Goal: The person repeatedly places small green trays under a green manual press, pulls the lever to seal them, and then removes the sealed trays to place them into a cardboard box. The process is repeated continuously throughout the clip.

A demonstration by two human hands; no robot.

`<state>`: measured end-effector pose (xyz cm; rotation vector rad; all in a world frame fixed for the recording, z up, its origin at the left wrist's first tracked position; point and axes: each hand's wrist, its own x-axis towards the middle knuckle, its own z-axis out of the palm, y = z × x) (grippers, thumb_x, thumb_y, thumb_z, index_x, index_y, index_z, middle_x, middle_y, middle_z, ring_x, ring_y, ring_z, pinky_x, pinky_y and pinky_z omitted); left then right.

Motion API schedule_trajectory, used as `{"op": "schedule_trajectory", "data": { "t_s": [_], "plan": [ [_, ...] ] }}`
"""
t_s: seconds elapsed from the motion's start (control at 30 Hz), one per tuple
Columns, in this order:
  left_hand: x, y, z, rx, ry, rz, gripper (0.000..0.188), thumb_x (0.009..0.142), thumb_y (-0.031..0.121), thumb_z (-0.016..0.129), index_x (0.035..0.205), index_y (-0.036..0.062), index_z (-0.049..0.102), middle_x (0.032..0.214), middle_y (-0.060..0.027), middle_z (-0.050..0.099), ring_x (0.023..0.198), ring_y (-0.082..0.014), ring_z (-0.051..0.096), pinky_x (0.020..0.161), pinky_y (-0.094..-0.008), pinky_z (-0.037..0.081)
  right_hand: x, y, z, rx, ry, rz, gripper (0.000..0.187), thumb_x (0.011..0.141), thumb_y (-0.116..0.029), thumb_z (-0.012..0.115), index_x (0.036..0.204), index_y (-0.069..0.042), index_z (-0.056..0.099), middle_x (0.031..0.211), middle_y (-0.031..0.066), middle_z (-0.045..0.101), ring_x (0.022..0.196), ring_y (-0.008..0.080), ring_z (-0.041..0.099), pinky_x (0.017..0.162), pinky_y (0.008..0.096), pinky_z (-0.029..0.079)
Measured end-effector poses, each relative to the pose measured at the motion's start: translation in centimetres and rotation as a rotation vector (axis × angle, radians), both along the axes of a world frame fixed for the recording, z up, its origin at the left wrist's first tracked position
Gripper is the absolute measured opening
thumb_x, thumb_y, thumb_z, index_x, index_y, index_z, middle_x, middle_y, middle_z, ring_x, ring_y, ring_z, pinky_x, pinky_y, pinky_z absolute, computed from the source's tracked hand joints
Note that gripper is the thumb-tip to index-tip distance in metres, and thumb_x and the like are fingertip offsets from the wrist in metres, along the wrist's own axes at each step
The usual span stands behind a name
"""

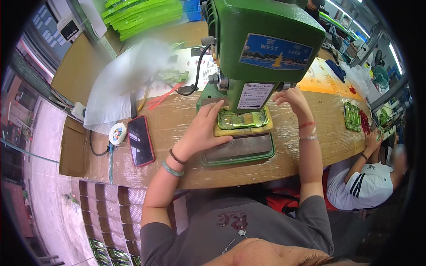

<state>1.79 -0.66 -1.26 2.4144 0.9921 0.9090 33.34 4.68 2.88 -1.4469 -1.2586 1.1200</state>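
overhead, much is hidden by a green machine [266, 48]; leftward, a phone [141, 141] is laid. below, a green part [244, 119] is seated on a yellow block [249, 131], clasped by the left hand [205, 128]; the right hand [294, 103] is raised, its grip cannot be told.

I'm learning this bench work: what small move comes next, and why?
Probably steady the yellow block with the left hand, which holds its left end: a shiny green piece sits on it, below the machine head, with the right hand raised alongside.
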Motion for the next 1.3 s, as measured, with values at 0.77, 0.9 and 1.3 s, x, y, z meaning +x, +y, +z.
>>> {"op": "schedule_trajectory", "data": {
  "t_s": [0.77, 0.9, 1.3],
  "plan": [
    [-0.1, 0.3, -1.2, 0.039, -0.105, 0.010, 0.095, 0.068, 0.031, 0.087, 0.142, -0.0049, 0.039, 0.130, -0.0226, 0.050, 0.119, -0.0382, 0.051, 0.101, -0.0423, 0.045, -3.2, -8.6, 13.7, 1.198, -0.043, -0.161, 0.034, 0.105, -0.018, 0.047, 0.129, 0.005, 0.042, 0.094, 0.0220, 0.067, 0.085, 0.0319, 0.071, 0.079, 0.0392, 0.061],
    [-0.1, 0.4, -1.1, 0.042, -0.107, 0.007, 0.095, 0.068, 0.031, 0.087, 0.142, -0.0049, 0.039, 0.130, -0.0228, 0.050, 0.119, -0.0384, 0.051, 0.101, -0.0423, 0.044, -3.4, -9.2, 12.9, 1.217, -0.066, -0.209, 0.034, 0.105, -0.018, 0.046, 0.129, 0.005, 0.040, 0.095, 0.0237, 0.066, 0.085, 0.0333, 0.071, 0.078, 0.0382, 0.062],
    [0.0, 0.6, -1.1, 0.031, -0.107, -0.018, 0.094, 0.068, 0.032, 0.086, 0.141, -0.0052, 0.040, 0.130, -0.0238, 0.050, 0.120, -0.0391, 0.051, 0.101, -0.0426, 0.044, -4.1, -11.6, 8.5, 1.379, -0.083, -0.262, 0.036, 0.106, -0.023, 0.042, 0.135, -0.004, 0.035, 0.099, 0.0231, 0.065, 0.091, 0.0355, 0.069, 0.084, 0.0474, 0.060]
  ]
}}
